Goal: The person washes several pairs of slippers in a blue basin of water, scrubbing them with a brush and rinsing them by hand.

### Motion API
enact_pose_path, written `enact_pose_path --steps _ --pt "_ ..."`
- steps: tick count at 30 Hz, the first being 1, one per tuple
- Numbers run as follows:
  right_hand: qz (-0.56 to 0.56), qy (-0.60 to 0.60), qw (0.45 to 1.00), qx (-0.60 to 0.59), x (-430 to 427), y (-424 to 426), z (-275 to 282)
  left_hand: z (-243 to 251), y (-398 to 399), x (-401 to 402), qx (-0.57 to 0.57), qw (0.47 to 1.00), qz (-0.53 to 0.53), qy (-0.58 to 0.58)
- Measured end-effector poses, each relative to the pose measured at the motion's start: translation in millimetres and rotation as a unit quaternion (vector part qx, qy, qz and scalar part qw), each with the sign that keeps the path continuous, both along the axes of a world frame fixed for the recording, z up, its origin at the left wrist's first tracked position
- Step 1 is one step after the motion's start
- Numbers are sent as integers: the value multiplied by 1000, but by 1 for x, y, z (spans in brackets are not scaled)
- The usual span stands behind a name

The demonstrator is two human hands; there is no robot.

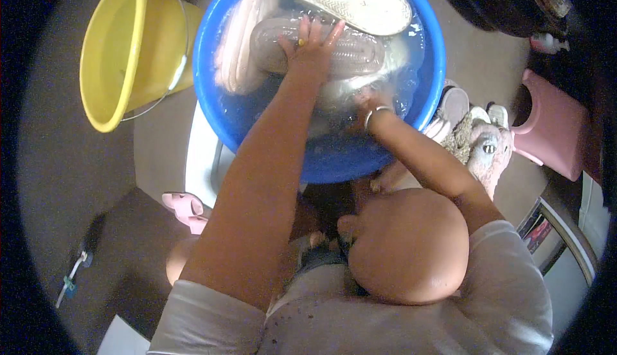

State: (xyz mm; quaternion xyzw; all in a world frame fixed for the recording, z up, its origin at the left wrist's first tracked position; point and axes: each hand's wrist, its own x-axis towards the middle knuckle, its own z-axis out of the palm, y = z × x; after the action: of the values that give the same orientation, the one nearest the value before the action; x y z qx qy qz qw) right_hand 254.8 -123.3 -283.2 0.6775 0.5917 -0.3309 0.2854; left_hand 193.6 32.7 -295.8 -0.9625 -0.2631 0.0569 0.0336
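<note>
A blue plastic basin (441, 61) of water stands before me with several shoes in it. My left hand (312, 48), with a yellow ring, lies spread across a greyish shoe sole (356, 55) at the water's surface. My right hand (372, 102), with a silver bangle at the wrist, is partly under water near a pale submerged part (354, 84) below that sole. Its fingers are blurred, so what they touch cannot be told. A cream shoe sole (347, 0) faces up at the far side. To the left floats a pinkish shoe (243, 41) on its side.
A yellow bucket (159, 41) with a wire handle stands left of the basin. Several worn shoes and a fuzzy slipper (487, 152) lie to the right, beside a pink plastic stool (554, 123). A pink slipper (183, 208) and a toilet-style brush (72, 278) lie on the left floor.
</note>
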Motion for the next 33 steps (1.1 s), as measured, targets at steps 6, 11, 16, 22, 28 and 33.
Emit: enact_pose_path --steps 6,11,16,22,28,33 --pt "-189 -27 961 198 55 2 -41 31 10 35 -137 990 12 42" --pt "-146 68 986 48 14 10 34 42 11 26 -23 996 -73 40" --pt "32 108 975 192 -19 -10 8 64 -7 26 -92 996 1 21" --pt "-7 26 989 147 28 -3 -46 87 27 -42 -208 976 58 -6" --pt "-188 285 932 -121 84 -4 58 73 -10 -70 -331 893 275 -134" --pt "-434 500 713 230 108 -20 69 23 -53 -102 -597 666 402 -196"
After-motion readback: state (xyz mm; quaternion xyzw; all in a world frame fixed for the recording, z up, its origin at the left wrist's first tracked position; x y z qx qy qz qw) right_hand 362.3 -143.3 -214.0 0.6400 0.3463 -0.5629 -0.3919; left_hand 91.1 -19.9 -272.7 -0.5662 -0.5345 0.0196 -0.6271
